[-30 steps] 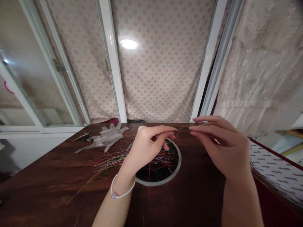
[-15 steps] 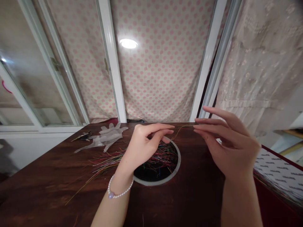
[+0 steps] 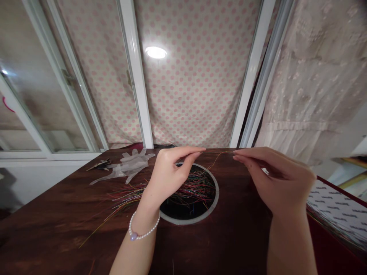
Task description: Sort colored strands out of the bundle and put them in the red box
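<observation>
My left hand (image 3: 172, 168), with a pearl bracelet (image 3: 133, 236) at its wrist, is closed in a pinch over the round dish (image 3: 217, 191). Whatever lies between its fingertips is too fine to make out. Across from it, my right hand (image 3: 275, 172) pinches the end of a thin yellow wire (image 3: 219, 154). That wire curves down from the fingertips toward the dish. Many fine coloured wires (image 3: 197, 187) lie heaped across the dark dish. Their ends stick out past its left rim onto the table.
A clear plastic glove (image 3: 129, 166) and small scissors or pliers (image 3: 100, 165) lie at the back left of the dark wooden table (image 3: 57, 217). At the right edge stands a red box (image 3: 323, 233) with more wires inside. Sliding windows and a dotted curtain (image 3: 195, 76) rise behind.
My right hand's raised fingers have come down together into a tighter pinch. The left hand has shifted slightly left, its lower fingers tucked out of sight.
</observation>
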### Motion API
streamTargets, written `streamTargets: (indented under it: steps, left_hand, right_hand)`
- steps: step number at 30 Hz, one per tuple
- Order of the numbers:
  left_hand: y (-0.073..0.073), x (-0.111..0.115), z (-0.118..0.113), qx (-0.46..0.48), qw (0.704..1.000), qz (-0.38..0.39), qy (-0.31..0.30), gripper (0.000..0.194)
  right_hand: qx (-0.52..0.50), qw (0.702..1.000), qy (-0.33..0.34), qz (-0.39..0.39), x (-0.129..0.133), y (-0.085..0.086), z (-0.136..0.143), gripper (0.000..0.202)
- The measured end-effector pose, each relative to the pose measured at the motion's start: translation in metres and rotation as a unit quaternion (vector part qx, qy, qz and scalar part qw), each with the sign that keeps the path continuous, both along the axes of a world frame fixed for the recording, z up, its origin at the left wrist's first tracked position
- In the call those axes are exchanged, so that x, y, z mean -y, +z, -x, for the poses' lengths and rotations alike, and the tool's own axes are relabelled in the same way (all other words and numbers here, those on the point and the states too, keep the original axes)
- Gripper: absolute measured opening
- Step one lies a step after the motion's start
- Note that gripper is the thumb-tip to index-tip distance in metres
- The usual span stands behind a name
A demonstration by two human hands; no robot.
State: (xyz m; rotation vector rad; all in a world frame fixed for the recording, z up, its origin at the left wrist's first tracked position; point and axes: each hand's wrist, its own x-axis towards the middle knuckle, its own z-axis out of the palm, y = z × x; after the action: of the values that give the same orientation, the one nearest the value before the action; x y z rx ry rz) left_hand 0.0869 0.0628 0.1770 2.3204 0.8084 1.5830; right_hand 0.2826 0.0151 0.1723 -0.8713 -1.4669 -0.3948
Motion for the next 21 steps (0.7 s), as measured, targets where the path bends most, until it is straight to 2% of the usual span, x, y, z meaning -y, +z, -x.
streamTargets:
  steps: [5,8,12,16,21]
  left_hand:
    - [0.0,0.004,-0.005,-0.013,0.998,-0.062,0.016,0.018]
    - [0.0,0.009,-0.01,-0.011,0.996,-0.087,0.002,0.018]
    - [-0.002,0.015,-0.018,-0.025,0.998,-0.061,-0.022,0.016]
    - [-0.003,0.015,-0.021,-0.024,0.999,-0.042,-0.014,0.012]
    - [-0.003,0.014,-0.021,-0.014,1.0,-0.021,-0.017,0.009]
  right_hand:
    - [0.019,1.0,-0.013,0.0,0.0,0.001,0.003,0.014]
    - [0.038,0.999,-0.008,0.011,0.0,0.001,0.006,0.014]
    - [0.067,0.996,0.024,0.054,0.003,0.002,0.011,0.014]
    - [0.079,0.992,0.063,0.071,0.003,0.002,0.016,0.015]
    - [0.038,0.99,0.089,0.101,0.002,-0.001,0.02,0.016]
